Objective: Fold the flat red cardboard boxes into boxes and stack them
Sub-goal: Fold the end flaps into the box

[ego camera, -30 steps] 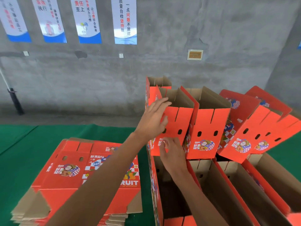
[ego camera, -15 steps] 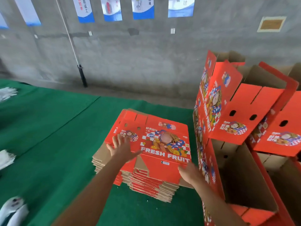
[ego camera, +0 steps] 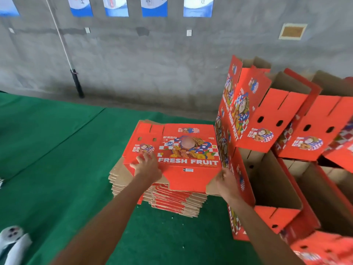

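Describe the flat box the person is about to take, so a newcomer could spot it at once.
On the green mat, left of the folded open boxes, stands a stack of flattened red cartons. The one meant is the top flat box, with the left hand on it and the right hand at its corner. Only it shows its whole "FRESH FRUIT" face.

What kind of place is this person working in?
Probably a packing workshop or warehouse: a bare concrete wall hung with notice posters, a tall stack of flat red fruit cartons on green matting, and folded boxes piled alongside.
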Demonstrator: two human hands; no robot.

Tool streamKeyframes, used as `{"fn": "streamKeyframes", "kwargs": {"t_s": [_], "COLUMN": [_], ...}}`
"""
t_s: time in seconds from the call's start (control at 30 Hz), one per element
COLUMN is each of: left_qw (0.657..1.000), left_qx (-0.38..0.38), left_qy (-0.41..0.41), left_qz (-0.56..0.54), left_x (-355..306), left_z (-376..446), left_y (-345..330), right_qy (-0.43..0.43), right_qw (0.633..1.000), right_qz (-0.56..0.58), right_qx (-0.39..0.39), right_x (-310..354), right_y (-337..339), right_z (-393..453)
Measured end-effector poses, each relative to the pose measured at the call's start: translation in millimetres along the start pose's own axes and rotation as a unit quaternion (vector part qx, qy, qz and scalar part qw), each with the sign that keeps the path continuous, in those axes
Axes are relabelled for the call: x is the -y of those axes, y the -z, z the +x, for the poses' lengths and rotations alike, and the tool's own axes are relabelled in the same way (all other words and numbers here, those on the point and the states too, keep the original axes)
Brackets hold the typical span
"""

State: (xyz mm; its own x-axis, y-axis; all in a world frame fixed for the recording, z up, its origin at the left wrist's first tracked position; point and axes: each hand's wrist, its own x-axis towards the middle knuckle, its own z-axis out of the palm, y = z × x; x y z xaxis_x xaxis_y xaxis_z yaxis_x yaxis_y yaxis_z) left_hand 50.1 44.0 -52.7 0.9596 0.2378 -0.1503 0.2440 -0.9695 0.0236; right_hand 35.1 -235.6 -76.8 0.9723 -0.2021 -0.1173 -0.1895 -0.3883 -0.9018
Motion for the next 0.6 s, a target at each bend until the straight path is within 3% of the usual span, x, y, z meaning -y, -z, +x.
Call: {"fn": "streamKeyframes", "kwargs": {"t_s": [0.2,0.33,0.43,0.6], "left_qw": [0.991,0.98,0.972,0.953], "left_qx": [-0.108,-0.18,-0.21,-0.265], "left_qy": [-0.077,-0.076,-0.07,-0.046], "left_qz": [0.029,0.047,0.077,0.138], "left_x": [7.1,35.9,59.8,76.7], "left_z": [-44.1,-70.6,-85.8,-109.4], "left_y": [25.7,65.2,94.9,125.0], "right_qy": [0.017,0.123,0.198,0.209], "right_qw": [0.999,0.985,0.96,0.946], "right_qz": [0.024,-0.11,-0.192,-0.24], "right_qx": [0.011,-0.045,-0.046,-0.059], "right_x": [30.0,43.4,60.2,95.8], "right_y": [11.0,28.2,43.8,90.5], "right_z": [-53.4,-88.2,-112.5,-145.5]}}
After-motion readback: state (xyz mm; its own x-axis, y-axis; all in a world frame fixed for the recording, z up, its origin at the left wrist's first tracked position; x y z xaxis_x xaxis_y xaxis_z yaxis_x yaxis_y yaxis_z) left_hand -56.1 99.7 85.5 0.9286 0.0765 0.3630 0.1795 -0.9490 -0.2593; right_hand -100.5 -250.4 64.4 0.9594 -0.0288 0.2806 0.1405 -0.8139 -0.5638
